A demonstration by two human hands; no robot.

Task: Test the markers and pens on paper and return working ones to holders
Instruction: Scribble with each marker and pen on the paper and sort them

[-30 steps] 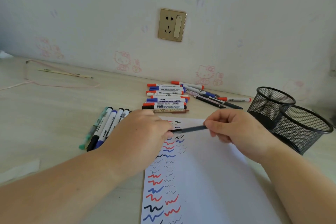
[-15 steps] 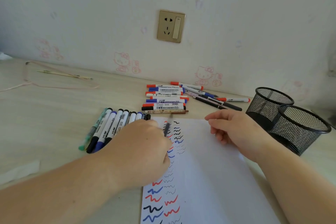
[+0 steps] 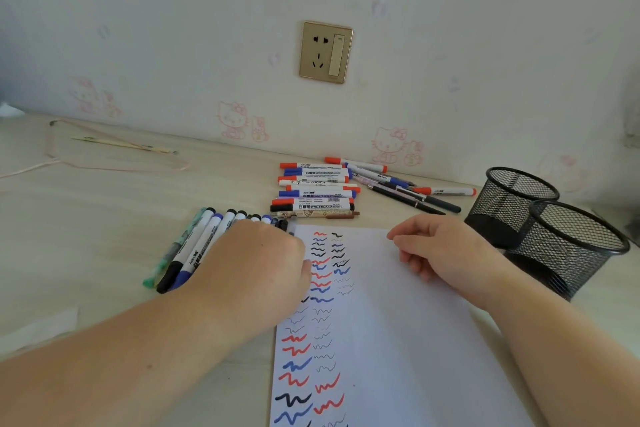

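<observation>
**Both hands low over the paper and the markers**

The left hand (image 3: 256,263) lies palm down on the near ends of a row of markers (image 3: 194,253) that sit side by side just left of the paper (image 3: 398,340). Its fingers are bent downward over the markers and their tips are hidden, so I cannot tell if it grips one of them or only rests on them. The thumb side of this hand touches the left edge of the paper, beside the red, blue and black test squiggles (image 3: 322,274).

The right hand (image 3: 440,253) rests on the upper right part of the paper. Its fingers are loosely curled toward the left hand and it holds nothing.

Beyond the two hands, near the wall, a second group of markers and pens (image 3: 315,189) lies flat on the table (image 3: 86,218), stacked in rows, with some thin dark pens (image 3: 415,199) spread to the right of them. Just to the right of the right hand stand two black mesh holders (image 3: 554,236), upright and touching each other.

On the wall above the hands there is a golden socket (image 3: 325,52).
</observation>
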